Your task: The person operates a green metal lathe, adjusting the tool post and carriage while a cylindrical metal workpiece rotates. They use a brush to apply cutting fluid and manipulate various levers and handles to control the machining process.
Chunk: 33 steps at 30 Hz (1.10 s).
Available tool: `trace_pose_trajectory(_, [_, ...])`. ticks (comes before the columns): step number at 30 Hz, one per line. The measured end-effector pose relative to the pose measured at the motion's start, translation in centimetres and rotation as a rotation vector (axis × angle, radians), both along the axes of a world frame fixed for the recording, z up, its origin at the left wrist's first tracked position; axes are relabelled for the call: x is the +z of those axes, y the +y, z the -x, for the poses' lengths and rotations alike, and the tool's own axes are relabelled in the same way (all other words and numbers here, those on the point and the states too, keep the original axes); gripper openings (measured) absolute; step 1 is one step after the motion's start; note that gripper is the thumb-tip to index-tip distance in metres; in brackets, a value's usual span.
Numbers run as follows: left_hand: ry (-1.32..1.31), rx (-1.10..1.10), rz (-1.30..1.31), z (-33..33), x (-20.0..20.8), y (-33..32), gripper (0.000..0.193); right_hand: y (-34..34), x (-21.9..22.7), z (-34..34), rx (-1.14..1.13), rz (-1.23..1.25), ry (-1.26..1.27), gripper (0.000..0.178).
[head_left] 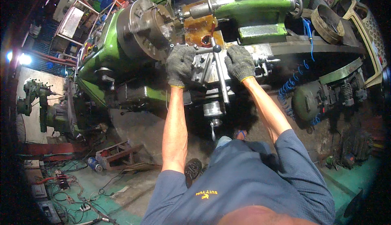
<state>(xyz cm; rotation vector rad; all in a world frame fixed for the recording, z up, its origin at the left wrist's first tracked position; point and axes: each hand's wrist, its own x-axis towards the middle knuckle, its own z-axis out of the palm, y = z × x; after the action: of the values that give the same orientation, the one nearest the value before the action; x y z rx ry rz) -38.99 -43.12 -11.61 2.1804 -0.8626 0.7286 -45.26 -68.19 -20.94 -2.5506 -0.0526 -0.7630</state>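
**Both sides of a lathe tool post (207, 68) covered**

The tool post is located at the centre of the view, between two hands. The left hand (180, 65), in a dark grey knitted glove, is set against its left side with the fingers bent forward; whether anything is clasped beneath them cannot be told. The right hand (240, 62), gloved alike, is laid over the metalwork on the right; its grip cannot be told either.

Between them, a long steel bar (222, 80) is slanted toward the person, with a black ball knob (217, 49) near its upper end. Below, a crank handle (213, 131) is carried by a round metal collar (212, 109). Beyond the left hand, a large chuck (142, 27), partly blurred, is mounted at the green headstock (102, 54). A green tailstock (254, 11) is seen beyond the right hand.
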Motion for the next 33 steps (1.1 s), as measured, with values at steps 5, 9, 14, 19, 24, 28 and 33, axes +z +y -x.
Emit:
trace_pose_trajectory(5, [0.075, -0.002, 0.063, 0.9, 0.9, -0.6, 0.026, 0.0, -0.1, 0.1, -0.025, 0.003, -0.067, 0.033])
trace_pose_trajectory(9, [0.025, -0.017, 0.02, 0.4, 0.6, -0.2, 0.021, 0.0, -0.5, -0.1, -0.03, 0.026, -0.083, 0.033])
trace_pose_trajectory(14, [0.003, -0.012, 0.002, 0.3, 0.3, -0.3, 0.025, -0.2, -0.9, -0.3, -0.034, 0.017, -0.044, 0.035])
trace_pose_trajectory(19, [0.002, 0.005, -0.022, 0.3, 0.5, -0.2, 0.025, -0.1, 0.1, 0.0, -0.01, 0.009, -0.011, 0.036])
trace_pose_trajectory(24, [0.046, -0.002, 0.006, 0.4, 0.5, -0.3, 0.024, -0.1, -0.1, -0.1, -0.014, 0.02, -0.057, 0.035])
trace_pose_trajectory(28, [0.06, -0.008, 0.024, 0.7, 0.9, -0.5, 0.024, -0.1, 0.0, 0.0, -0.005, 0.001, -0.046, 0.037])
trace_pose_trajectory(33, [0.034, -0.002, 0.033, 0.3, 0.3, -0.3, 0.024, -0.1, -0.3, -0.1, -0.011, 0.002, -0.049, 0.037])
